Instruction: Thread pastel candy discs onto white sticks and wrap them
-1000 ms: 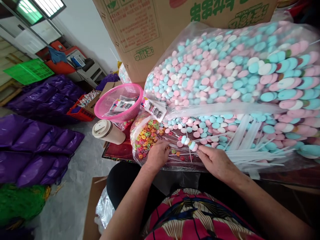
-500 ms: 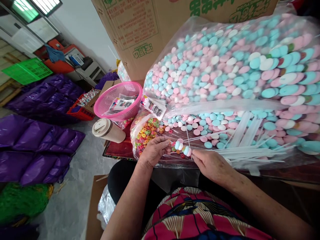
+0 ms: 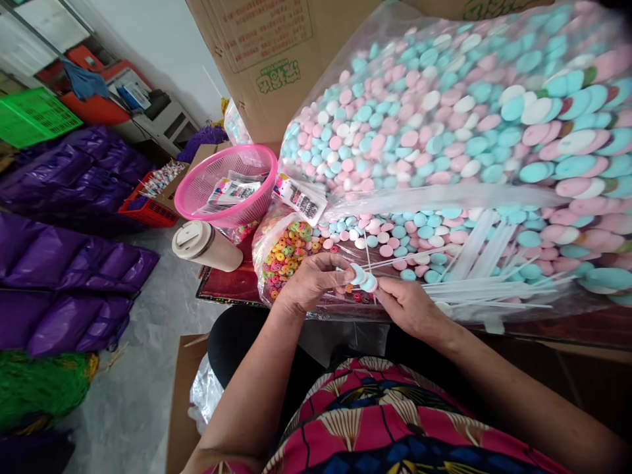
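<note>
Between my hands, over the table's near edge, is a short row of pastel disc candies (image 3: 364, 279) in light blue, white and pink, apparently strung on a thin stick. My left hand (image 3: 312, 282) pinches the row's left end, and its fingers cover part of it. At the right end, my right hand (image 3: 413, 308) has thumb and forefinger closed on the last pink candy. Just left of the hands lies an open clear bag of coloured ring candies (image 3: 286, 257). Loose white plastic sticks (image 3: 486, 289) lie right of my right hand, on pastel candies.
A large clear bag of pastel candies (image 3: 409, 125) fills the table's back right, before a cardboard box (image 3: 266, 39). Leftward are printed packets (image 3: 301, 197), a pink basket (image 3: 217, 216) and a lidded cup (image 3: 217, 250). Purple bags (image 3: 64, 276) lie on the floor.
My left hand has moved slightly right along the row, covering more of it, so fewer candies show between the hands. The whole view has shifted a little.
</note>
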Demonstrator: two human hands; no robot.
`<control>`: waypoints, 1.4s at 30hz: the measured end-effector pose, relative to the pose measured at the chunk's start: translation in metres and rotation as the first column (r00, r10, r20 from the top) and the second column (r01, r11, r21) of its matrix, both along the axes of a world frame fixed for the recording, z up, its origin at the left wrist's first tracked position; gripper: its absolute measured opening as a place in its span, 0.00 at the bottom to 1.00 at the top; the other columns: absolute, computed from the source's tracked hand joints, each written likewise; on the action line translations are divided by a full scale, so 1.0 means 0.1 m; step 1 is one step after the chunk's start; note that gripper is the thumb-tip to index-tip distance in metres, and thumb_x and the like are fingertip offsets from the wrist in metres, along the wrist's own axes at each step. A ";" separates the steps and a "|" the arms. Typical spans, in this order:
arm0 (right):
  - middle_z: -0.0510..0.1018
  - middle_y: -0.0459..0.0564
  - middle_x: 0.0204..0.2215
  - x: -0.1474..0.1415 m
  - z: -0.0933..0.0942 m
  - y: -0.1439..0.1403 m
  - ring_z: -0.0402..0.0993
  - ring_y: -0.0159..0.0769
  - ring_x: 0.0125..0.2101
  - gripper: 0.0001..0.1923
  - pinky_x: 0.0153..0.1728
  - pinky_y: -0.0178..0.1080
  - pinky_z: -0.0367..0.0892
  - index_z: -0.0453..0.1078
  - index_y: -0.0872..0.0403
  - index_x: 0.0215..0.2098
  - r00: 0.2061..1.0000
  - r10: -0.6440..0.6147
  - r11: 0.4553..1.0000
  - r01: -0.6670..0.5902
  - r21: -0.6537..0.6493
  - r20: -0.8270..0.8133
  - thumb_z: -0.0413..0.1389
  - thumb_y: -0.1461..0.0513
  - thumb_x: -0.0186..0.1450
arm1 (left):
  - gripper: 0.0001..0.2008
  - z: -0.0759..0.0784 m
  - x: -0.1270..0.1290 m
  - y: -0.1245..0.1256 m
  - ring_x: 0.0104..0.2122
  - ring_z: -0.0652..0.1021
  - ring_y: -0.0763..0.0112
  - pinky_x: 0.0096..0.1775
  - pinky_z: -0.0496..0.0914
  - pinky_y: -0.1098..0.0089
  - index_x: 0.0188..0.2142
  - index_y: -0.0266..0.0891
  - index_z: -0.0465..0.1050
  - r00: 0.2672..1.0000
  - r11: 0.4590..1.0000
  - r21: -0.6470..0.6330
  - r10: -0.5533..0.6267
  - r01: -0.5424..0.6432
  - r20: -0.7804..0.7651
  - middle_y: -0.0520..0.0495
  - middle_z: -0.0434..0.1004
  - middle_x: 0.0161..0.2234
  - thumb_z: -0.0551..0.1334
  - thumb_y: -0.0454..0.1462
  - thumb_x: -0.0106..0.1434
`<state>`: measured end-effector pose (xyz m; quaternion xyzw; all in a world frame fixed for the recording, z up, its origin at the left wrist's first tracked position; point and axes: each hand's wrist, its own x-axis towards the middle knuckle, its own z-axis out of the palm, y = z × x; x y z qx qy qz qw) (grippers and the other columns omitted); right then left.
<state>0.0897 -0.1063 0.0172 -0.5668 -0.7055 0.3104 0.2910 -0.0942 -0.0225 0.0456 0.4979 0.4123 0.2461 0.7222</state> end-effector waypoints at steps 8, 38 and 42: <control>0.62 0.41 0.16 0.19 0.01 -0.04 0.58 0.28 0.19 0.19 0.23 0.32 0.56 0.57 0.52 0.19 0.969 -0.126 0.989 0.106 -0.103 -0.211 0.45 0.54 0.66 | 0.08 -0.12 -0.01 -0.02 0.24 0.69 0.76 0.28 0.63 0.74 0.32 0.36 0.75 0.870 0.916 0.375 0.063 0.145 -0.489 0.51 0.73 0.26 0.63 0.38 0.53; 0.62 0.41 0.15 0.60 0.05 -0.18 0.58 0.28 0.19 0.19 0.23 0.31 0.55 0.57 0.52 0.19 0.936 -0.329 0.942 0.317 -0.108 -0.124 0.45 0.52 0.65 | 0.05 -0.30 0.37 0.00 0.29 0.75 0.67 0.35 0.70 0.66 0.29 0.37 0.70 0.809 0.906 0.408 0.158 0.110 -0.567 0.49 0.72 0.26 0.59 0.37 0.56; 0.63 0.42 0.16 0.46 0.03 -0.21 0.58 0.29 0.19 0.18 0.23 0.31 0.54 0.58 0.52 0.21 0.972 -0.225 0.971 0.218 -0.100 -0.066 0.44 0.53 0.65 | 0.11 -0.20 0.36 0.01 0.27 0.76 0.72 0.33 0.72 0.68 0.30 0.35 0.71 0.961 0.967 -0.011 0.253 -0.256 -0.113 0.50 0.73 0.27 0.66 0.39 0.49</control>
